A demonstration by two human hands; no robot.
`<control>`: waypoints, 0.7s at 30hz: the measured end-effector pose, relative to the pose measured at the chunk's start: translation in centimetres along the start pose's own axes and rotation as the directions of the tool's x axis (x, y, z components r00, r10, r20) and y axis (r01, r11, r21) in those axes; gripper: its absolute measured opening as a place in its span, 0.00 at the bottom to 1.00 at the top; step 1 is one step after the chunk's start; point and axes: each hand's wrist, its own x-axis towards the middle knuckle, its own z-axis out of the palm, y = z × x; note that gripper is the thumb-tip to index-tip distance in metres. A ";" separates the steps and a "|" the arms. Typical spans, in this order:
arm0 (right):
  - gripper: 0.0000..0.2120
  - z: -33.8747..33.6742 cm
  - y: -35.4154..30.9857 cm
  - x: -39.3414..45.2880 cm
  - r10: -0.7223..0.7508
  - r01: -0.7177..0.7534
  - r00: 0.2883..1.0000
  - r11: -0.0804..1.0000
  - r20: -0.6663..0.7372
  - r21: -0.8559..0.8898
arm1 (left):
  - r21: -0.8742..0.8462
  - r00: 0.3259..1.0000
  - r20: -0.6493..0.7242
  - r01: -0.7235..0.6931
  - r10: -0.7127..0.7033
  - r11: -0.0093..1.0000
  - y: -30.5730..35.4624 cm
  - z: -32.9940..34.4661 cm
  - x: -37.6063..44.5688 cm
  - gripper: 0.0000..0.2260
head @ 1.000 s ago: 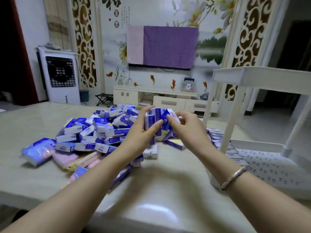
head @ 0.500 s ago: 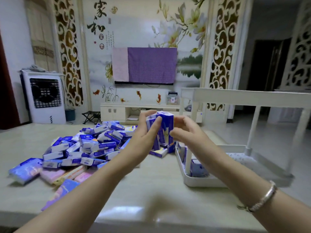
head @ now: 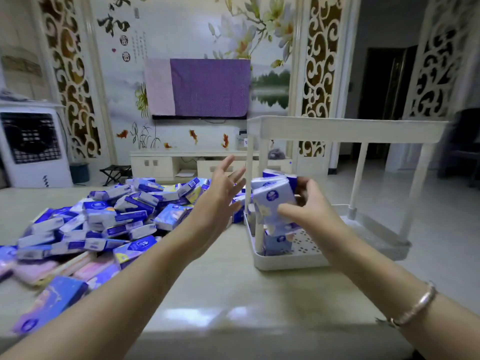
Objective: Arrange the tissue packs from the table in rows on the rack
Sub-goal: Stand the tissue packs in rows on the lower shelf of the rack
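- Our right hand [head: 309, 211] grips a bundle of tissue packs [head: 272, 201] over the rack [head: 285, 261] tray's near left corner, just beside its post [head: 248, 178]; swung inward, they could clip it.
- The bundle (several packs in one hand) may splay and spill.
- Our left hand [head: 218, 203] hovers empty, fingers spread, above the pile [head: 117, 216] on the table [head: 233, 294], offering no support.

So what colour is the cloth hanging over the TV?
The cloth is mostly purple, with a pale pink strip down its left side. The head view shows it.
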 end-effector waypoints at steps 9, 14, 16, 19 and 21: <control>0.09 -6.4 8.1 8.0 0.236 -0.233 0.936 0.971 -0.262 0.043 | -0.027 0.972 -0.094 0.212 -0.214 0.977 -5.7 1.9 4.7 0.23; 0.12 -6.9 11.5 10.3 0.332 -0.401 0.899 0.887 -0.285 -0.229 | 0.021 0.954 -0.149 0.264 -0.258 0.964 -8.0 2.9 5.9 0.09; 0.10 -7.2 12.2 10.6 0.354 -0.424 0.895 0.865 -0.270 -0.270 | 0.011 0.960 -0.106 0.260 -0.258 0.965 -8.0 3.0 5.8 0.08; 0.10 -7.4 12.5 10.2 0.364 -0.418 0.905 0.860 -0.222 -0.292 | -0.024 0.946 -0.114 0.302 -0.303 0.953 -8.4 2.7 5.6 0.11; 0.13 -7.6 12.5 9.7 0.371 -0.401 0.916 0.849 -0.151 -0.344 | 0.011 0.938 -0.156 0.314 -0.308 0.949 -8.3 2.5 5.3 0.14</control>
